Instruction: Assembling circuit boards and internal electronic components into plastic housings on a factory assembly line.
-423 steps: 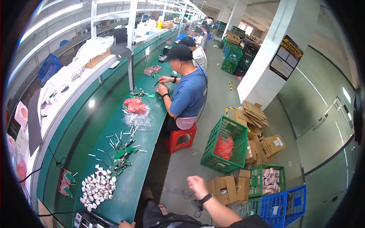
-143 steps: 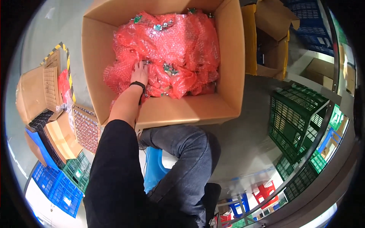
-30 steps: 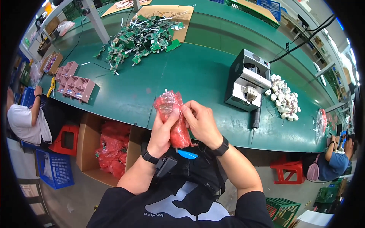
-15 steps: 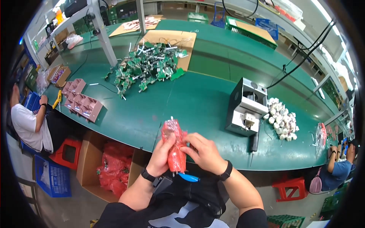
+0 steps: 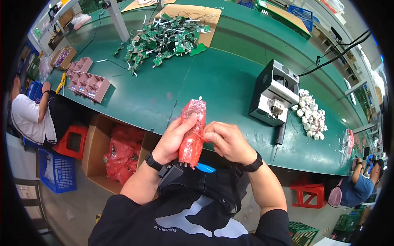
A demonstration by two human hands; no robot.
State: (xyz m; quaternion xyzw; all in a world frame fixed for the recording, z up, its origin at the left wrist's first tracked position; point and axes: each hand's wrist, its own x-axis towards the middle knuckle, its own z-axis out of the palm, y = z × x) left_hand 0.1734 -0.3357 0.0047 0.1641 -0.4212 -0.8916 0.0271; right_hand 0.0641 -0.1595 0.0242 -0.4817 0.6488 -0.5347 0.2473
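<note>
In front of me, at the table's edge, is a long bundle wrapped in red bubble wrap [image 5: 191, 148], tilted slightly, with small light tips poking from both ends. My left hand [image 5: 173, 138] is closed around its left side, thumb lying over the front. At the bundle's right side my right hand [image 5: 230, 143] pinches a thin red strand or edge of the wrap between thumb and fingers; exactly which I cannot tell. Part of a blue object [image 5: 205, 167] shows below the bundle, against my dark clothing.
A heap of green circuit boards [image 5: 168, 41] lies on cardboard at the back. To the right stand a black-and-silver machine [image 5: 276, 92], a black-handled screwdriver [image 5: 280, 135] and a pile of white parts [image 5: 310, 115]. Pink trays [image 5: 89, 83] lie left; below, a carton [image 5: 93, 158] holds red-wrapped bundles.
My view has shifted, so the table things appear higher. The bundle has turned or slid in my left hand, and my right hand has drawn slightly away, pulling at its side.
</note>
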